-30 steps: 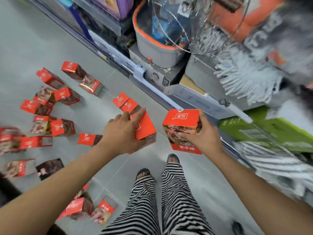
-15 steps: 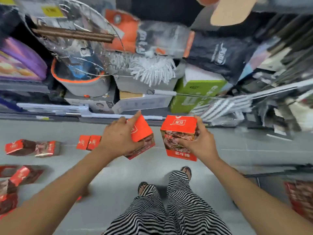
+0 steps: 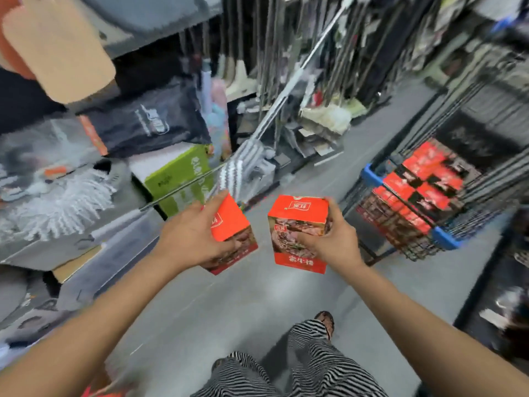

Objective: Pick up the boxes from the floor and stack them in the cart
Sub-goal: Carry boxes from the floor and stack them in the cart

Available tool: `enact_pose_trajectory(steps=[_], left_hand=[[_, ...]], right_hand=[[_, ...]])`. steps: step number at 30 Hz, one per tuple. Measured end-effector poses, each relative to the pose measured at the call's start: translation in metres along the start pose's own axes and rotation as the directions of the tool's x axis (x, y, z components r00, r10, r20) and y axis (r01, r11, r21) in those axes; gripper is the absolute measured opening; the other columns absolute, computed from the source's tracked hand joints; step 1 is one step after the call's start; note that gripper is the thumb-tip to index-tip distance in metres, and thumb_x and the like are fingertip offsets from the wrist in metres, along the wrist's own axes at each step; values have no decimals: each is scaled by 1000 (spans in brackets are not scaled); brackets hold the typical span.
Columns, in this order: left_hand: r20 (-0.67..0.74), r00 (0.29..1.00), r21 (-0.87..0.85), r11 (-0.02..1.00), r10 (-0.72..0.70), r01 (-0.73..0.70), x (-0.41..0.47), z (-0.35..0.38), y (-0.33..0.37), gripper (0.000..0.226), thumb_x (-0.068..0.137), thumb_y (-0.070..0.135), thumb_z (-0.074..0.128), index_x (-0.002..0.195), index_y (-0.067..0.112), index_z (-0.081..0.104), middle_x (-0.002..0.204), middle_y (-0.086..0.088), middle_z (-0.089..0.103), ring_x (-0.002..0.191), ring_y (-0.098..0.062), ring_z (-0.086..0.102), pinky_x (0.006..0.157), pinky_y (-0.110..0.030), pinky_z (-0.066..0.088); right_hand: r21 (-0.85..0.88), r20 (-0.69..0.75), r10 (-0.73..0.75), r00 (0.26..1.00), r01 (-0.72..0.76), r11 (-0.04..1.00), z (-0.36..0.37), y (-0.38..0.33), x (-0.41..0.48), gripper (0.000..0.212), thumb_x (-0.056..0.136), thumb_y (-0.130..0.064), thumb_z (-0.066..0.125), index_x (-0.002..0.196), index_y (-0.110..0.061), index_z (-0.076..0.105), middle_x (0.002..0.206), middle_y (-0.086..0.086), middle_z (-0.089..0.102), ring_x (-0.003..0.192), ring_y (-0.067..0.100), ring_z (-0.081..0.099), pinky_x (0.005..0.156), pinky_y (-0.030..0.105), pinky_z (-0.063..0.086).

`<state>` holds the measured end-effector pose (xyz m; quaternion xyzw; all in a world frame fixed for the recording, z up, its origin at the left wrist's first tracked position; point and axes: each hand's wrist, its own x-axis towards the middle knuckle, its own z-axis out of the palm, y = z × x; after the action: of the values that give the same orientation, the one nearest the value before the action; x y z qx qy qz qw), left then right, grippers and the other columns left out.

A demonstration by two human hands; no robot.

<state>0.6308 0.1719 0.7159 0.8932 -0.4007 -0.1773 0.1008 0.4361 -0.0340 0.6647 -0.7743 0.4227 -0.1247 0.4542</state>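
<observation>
The left box [image 3: 233, 223], red with a food picture on its side, is gripped in the left hand [image 3: 191, 236]: fingers curl over its top edge and the thumb lies across its near face, so the box sits tilted. The right box [image 3: 297, 222] stands nearly upright in the right hand [image 3: 336, 243], thumb pressed on the picture face and fingers wrapped round the far side. Both boxes are held in the air side by side, apart from each other, above the grey floor [image 3: 229, 310]. Off to the right stands the cart [image 3: 446, 239], wire-walled with blue corners, and stacked boxes [image 3: 423, 179] of the same red fill it in rows, though blur hides their number. Left of the hands, a green carton [image 3: 177, 173] and a mop [image 3: 240, 167] sit among blurred shelf goods. Below are striped trousers [image 3: 315, 365].
</observation>
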Motion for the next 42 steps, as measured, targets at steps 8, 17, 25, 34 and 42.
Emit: enact_pose_trajectory(steps=[8, 17, 25, 34, 42], left_hand=[[53, 979, 94, 975, 195, -199, 98, 9, 183, 108, 59, 79, 62, 147, 39, 15, 127, -5, 52, 115, -29, 51, 92, -40, 46], [104, 900, 22, 904, 423, -427, 187, 32, 362, 102, 56, 77, 66, 139, 41, 20, 126, -3, 54, 108, -26, 53, 86, -40, 47], [163, 806, 137, 796, 568, -589, 287, 49, 464, 112, 60, 71, 71, 148, 20, 22, 140, -7, 47, 125, -28, 46, 98, -43, 42], [324, 629, 208, 595, 707, -776, 461, 103, 553, 96, 64, 61, 74, 139, 15, 34, 124, -9, 55, 112, -29, 53, 88, -38, 43], [425, 535, 191, 505, 730, -841, 614, 182, 631, 106, 61, 73, 67, 141, 15, 29, 126, -8, 53, 115, -28, 53, 96, -45, 44]], right_hand=[[132, -227, 102, 968, -73, 989, -165, 85, 47, 106, 46, -50, 90, 138, -41, 37, 100, -16, 70, 93, -1, 66, 94, 28, 51], [278, -358, 225, 906, -126, 952, -295, 169, 91, 102, 53, -38, 93, 140, -35, 37, 97, -20, 69, 91, 0, 66, 92, 26, 50], [436, -467, 361, 807, -145, 888, -346, 205, 156, 100, 54, -41, 92, 136, -37, 34, 100, -14, 70, 89, -2, 67, 94, 35, 53], [472, -473, 488, 733, -257, 843, -394, 243, 279, 100, 58, -47, 87, 136, -45, 24, 104, -4, 70, 87, 8, 70, 92, 42, 55], [523, -443, 602, 665, -354, 775, -440, 323, 397, 105, 67, -25, 87, 144, -33, 17, 113, -7, 59, 83, 1, 68, 84, 26, 54]])
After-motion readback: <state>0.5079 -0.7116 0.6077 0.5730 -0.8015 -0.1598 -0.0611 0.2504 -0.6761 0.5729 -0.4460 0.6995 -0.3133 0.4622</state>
